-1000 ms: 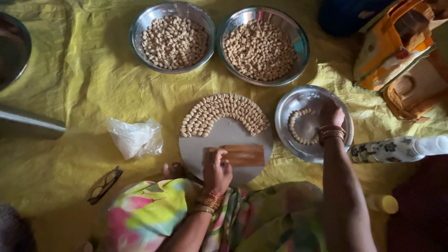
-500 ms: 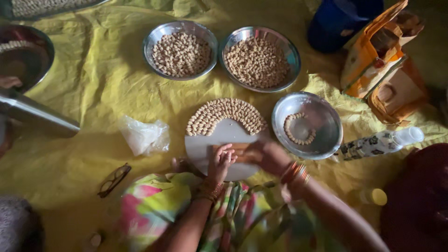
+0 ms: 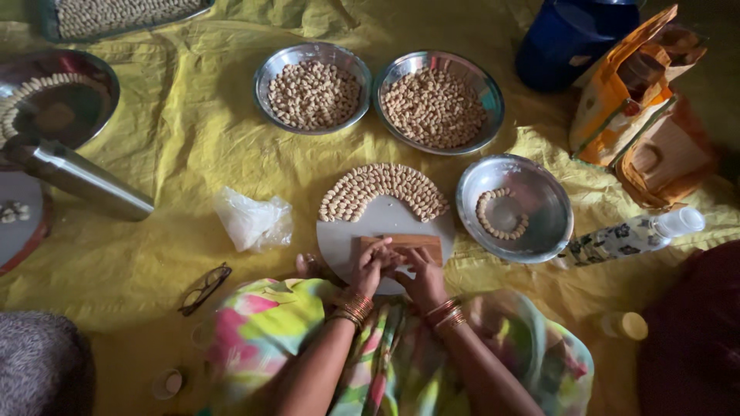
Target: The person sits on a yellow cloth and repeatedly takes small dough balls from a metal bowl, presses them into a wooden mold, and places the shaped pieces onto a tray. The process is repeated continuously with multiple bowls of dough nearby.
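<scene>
Block of ridged wood (image 3: pixel 401 248) lies on the round board (image 3: pixel 339 239) at six o'clock, left hand (image 3: pixel 370 266) and right hand (image 3: pixel 420 276) pressed together upon it. Shaped pieces (image 3: pixel 383 189) arc at twelve o'clock, clear of the working spot; steel bowl (image 3: pixel 539 231) at three.

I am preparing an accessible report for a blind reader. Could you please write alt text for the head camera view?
The left hand and right hand press together on a small brown wooden block lying on a round pale board edged with an arch of small shaped dough pieces. Around it, on a yellow sheet, stand two round steel bowls of similar pieces and a steel bowl holding a ring of them.
</scene>
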